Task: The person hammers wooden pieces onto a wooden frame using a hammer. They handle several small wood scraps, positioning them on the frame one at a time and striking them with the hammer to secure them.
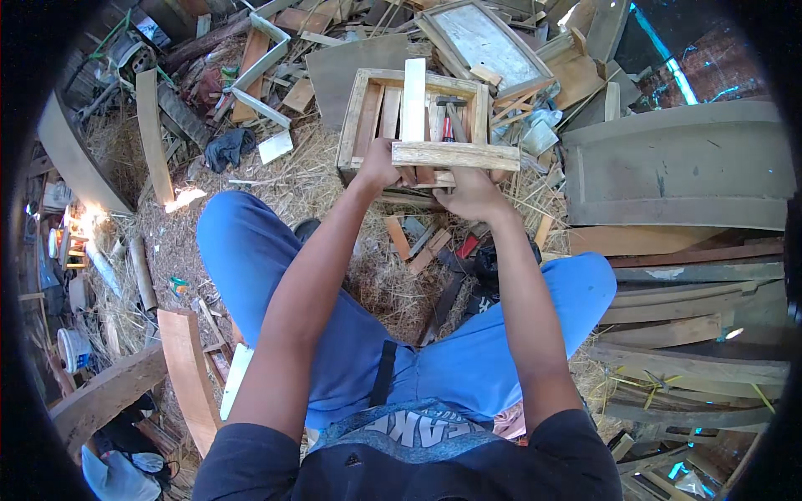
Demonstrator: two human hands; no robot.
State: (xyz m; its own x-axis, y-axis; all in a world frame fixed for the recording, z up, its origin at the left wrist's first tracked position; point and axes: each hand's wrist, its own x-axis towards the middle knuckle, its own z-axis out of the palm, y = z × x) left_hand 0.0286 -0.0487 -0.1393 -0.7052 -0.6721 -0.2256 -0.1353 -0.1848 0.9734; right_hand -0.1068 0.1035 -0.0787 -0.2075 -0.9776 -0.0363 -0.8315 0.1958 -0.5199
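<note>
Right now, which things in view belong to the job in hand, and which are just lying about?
In the job:
wooden strip, held by left hand and right hand
wooden box just beyond it
pale slat over the box's far edge
hammer in the box, probably

Apparently just lying about:
dark crumpled cloth
framed panel
white bucket
curved grey-brown panel

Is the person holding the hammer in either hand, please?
No, the hammer lies apart from the left hand and right hand, within the outline of the wooden frame.

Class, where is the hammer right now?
In the head view, the hammer lies within the wooden box at upper centre, just right of the white board.
</note>
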